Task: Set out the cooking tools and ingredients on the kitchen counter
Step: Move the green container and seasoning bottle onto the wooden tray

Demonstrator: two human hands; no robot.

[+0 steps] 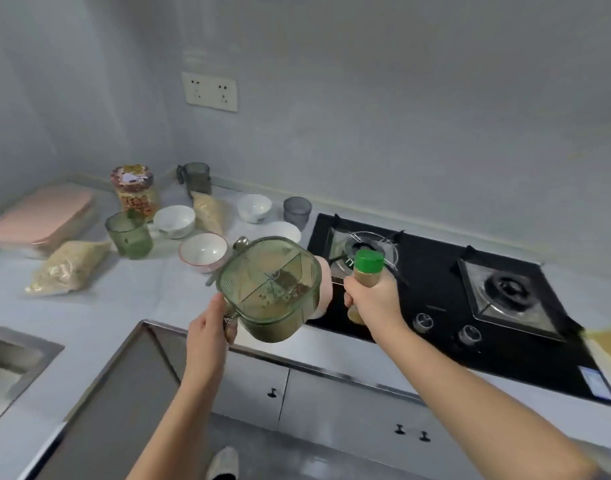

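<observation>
Curled round the handle at the seven o'clock side of the green divided container (pixel 269 289), the left hand (pixel 212 327) carries it above the counter (pixel 130 299) edge. At its three o'clock the right hand (pixel 373 303) wraps the spice bottle (pixel 366 268) over the hob (pixel 435 271). The container is probably stiff, light and smooth, with loose contents, so keep it level and support its base.

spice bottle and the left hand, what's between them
The green divided container, gripped by the left hand, fills the gap to the spice bottle; head view.
</observation>
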